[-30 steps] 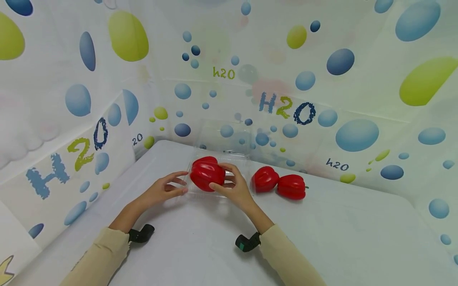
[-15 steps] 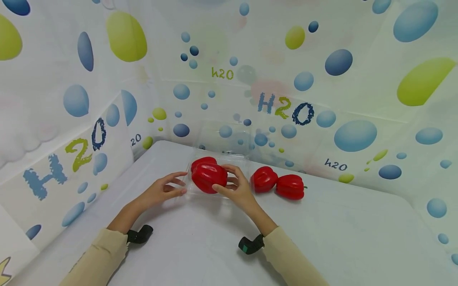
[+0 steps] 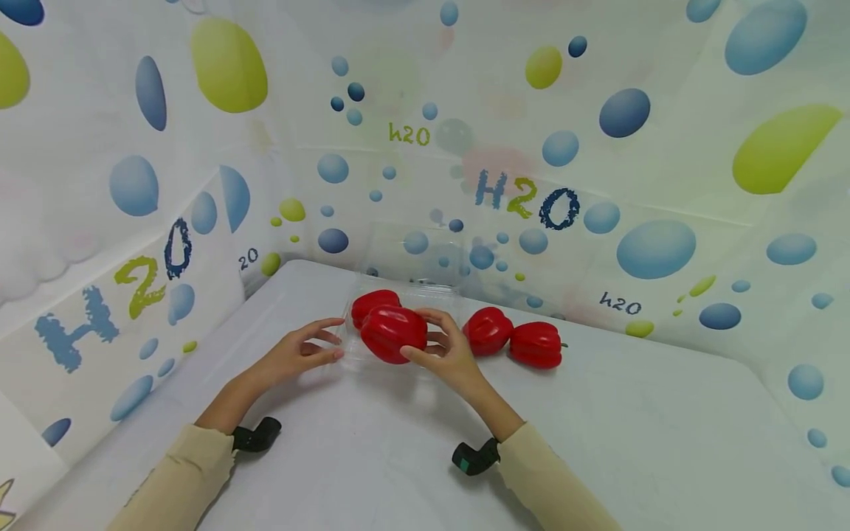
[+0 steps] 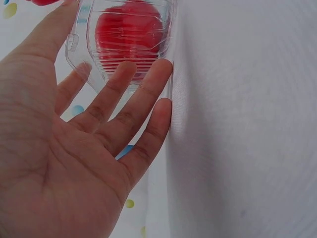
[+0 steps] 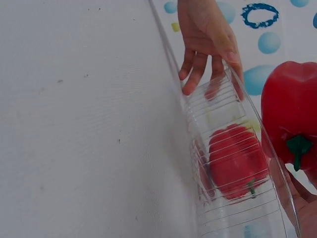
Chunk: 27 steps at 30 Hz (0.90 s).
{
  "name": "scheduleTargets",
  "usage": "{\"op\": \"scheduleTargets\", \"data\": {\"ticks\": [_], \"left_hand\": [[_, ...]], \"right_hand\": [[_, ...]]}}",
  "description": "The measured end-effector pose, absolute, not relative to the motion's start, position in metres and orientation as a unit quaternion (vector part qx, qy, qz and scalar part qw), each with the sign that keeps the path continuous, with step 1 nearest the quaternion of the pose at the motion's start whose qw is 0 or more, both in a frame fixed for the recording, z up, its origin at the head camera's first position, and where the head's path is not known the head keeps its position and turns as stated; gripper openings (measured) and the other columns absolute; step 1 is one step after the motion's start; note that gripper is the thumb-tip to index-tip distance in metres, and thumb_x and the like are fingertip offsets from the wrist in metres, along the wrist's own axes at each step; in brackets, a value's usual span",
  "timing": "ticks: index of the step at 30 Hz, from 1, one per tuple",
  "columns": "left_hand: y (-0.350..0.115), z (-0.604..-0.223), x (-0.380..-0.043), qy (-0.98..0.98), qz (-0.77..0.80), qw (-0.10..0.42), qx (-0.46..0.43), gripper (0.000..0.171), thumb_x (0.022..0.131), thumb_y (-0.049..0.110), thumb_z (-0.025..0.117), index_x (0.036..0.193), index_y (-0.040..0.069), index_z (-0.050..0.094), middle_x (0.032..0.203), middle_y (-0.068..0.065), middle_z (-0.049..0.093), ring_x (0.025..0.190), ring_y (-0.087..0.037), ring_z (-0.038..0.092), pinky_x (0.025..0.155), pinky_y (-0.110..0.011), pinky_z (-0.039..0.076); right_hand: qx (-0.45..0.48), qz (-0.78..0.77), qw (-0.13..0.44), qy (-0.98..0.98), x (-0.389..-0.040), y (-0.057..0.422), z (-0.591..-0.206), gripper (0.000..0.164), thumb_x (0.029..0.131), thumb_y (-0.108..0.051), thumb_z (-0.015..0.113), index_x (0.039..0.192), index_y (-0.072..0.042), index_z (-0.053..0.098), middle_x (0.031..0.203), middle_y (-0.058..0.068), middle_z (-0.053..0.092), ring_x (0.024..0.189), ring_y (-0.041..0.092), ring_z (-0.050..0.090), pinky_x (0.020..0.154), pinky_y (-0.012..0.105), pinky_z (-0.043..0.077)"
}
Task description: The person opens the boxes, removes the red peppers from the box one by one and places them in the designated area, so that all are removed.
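My right hand (image 3: 458, 363) grips a red bell pepper (image 3: 395, 335), thumb in front and fingers along its right side. In the right wrist view, that pepper's green stem (image 5: 298, 146) shows above the rim of a clear plastic container (image 3: 437, 290). Another red bell pepper (image 3: 375, 302) lies inside the container at its left, partly hidden by the held one. At the container's left end is my left hand (image 3: 299, 352). Its fairly straight fingers (image 4: 157, 77) touch the ribbed wall, with the thumb near the rim.
Two more red bell peppers, one (image 3: 487, 331) close to the container and one (image 3: 536, 344) beside it, lie on the white-covered table (image 3: 637, 435). The container's clear lid (image 3: 405, 254) stands raised at the back, before a dotted wall sheet (image 3: 704, 133).
My right hand has moved the held pepper right and slightly toward me, uncovering more of the pepper in the container. My left hand stays at the container's end.
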<state>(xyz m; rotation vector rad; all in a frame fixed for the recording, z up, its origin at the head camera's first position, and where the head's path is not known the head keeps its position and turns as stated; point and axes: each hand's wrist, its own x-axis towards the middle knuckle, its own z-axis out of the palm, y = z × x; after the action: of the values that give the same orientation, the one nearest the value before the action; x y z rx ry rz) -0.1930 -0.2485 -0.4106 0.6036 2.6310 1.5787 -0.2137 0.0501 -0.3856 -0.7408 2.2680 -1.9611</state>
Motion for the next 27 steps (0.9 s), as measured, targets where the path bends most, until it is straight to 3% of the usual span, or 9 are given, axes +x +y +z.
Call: {"op": "scheduleTargets", "data": {"ticks": [13,27], "left_hand": [[-0.249,-0.410,-0.192,0.842,0.504,0.009,0.190,0.060,0.093,0.016,0.067,0.145,0.002,0.040,0.121,-0.025,0.060,0.101,-0.031,0.067,0.089,-0.040,0.056],[-0.248,-0.409,-0.191,0.841,0.505,0.010,0.192,0.061,0.093,0.015,0.066,0.145,0.000,0.039,0.121,-0.027,0.060,0.099,-0.031,0.067,0.089,-0.041,0.055]], "right_hand": [[-0.247,-0.649,0.040,0.719,-0.207,0.060,-0.383,0.067,0.082,-0.009,0.077,0.140,-0.007,0.043,0.140,0.008,0.049,0.113,0.031,0.057,0.089,0.036,0.055],[-0.246,-0.651,0.047,0.716,-0.207,0.073,-0.388,0.065,0.082,-0.007,0.077,0.138,-0.010,0.045,0.141,0.010,0.047,0.110,0.029,0.058,0.089,0.036,0.055]]}}
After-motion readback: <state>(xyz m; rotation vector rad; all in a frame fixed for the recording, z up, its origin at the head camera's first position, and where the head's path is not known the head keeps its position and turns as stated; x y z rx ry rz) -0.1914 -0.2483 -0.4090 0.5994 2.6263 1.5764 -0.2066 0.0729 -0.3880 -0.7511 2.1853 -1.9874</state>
